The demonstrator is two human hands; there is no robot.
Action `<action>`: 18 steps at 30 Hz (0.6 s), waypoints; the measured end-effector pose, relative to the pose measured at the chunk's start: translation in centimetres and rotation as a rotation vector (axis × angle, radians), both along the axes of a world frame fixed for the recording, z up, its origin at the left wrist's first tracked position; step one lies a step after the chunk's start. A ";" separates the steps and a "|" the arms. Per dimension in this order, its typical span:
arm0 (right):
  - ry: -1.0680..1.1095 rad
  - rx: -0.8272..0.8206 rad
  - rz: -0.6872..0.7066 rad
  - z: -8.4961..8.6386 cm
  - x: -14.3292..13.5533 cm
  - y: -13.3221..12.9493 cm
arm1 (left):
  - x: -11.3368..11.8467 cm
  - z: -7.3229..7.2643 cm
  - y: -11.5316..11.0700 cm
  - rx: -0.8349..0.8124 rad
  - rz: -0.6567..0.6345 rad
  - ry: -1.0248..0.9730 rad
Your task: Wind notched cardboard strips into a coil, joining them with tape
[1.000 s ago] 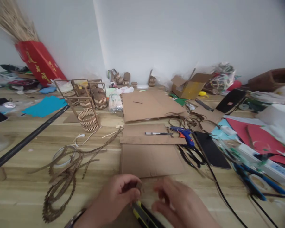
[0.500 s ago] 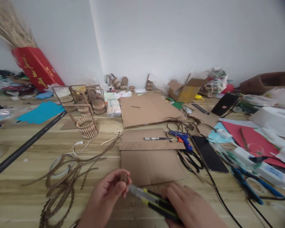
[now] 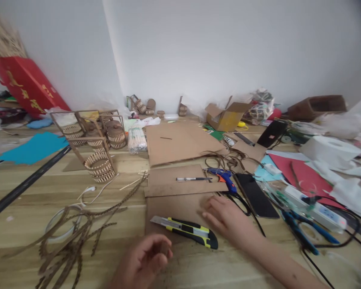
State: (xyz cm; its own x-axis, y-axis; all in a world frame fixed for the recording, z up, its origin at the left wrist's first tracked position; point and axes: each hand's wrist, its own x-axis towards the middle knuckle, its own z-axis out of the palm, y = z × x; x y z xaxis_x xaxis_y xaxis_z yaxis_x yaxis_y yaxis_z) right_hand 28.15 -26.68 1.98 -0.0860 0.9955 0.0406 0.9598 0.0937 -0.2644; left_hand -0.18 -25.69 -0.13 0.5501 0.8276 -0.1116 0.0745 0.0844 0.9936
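Left hand (image 3: 144, 259) pinches a small brown piece (image 3: 163, 248) just beside a utility knife (image 3: 189, 231) lying with its blade exposed, and the right hand (image 3: 224, 214), well apart, loosely uncurled with nothing visible in it, could, if careless, knock that knife into the other.

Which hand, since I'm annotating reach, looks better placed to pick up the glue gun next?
Probably the right hand: it is closer to the blue glue gun, and nothing shows in its grasp. The left hand is farther off and holds a small brown piece.
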 end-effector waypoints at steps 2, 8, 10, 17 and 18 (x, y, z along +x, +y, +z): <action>-0.040 0.000 -0.060 -0.6 0.9 -0.4 | 0.2 -0.4 0.0 0.213 -0.096 0.154; -0.069 0.030 -0.206 -2.6 0.4 -2.4 | -0.3 -1.7 0.4 0.489 -0.073 0.504; -0.069 0.057 -0.267 -3.0 -0.1 -2.6 | -0.5 -1.5 0.6 0.427 -0.053 0.544; -0.024 0.102 -0.338 -3.4 -0.6 -2.9 | 0.3 0.5 0.8 0.210 -0.051 0.515; -0.002 0.114 -0.321 -3.5 -0.6 -3.0 | 0.4 0.9 0.8 0.191 -0.033 0.510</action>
State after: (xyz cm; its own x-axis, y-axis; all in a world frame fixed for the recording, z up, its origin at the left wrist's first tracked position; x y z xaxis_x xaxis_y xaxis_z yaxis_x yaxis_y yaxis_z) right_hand 27.55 -29.68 -1.54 0.2314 0.9606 0.1538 0.9455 -0.1848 -0.2682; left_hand 0.20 -24.87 0.77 0.4914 0.8427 -0.2202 0.5505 -0.1045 0.8282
